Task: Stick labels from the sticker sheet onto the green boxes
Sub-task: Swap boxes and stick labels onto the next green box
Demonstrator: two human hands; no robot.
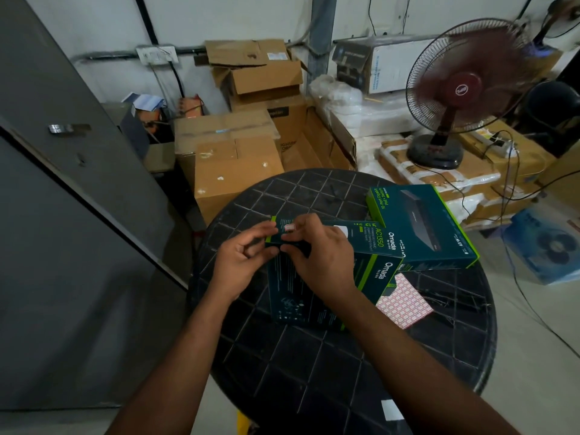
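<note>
Both hands, left [243, 257] and right [317, 252], pinch the near box [314, 277] mid-tabletop [314, 372], steadying it, I judge, while a label [289, 227] beds down; the sheet [405, 301] lies right, tucked under the boxes, another box [420, 227] far right.

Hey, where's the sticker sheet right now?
In the head view, the pink-and-white gridded sticker sheet lies flat on the black round table, right of centre, its upper left part tucked under the green-edged teal cardboard box beside the right hand.
</note>
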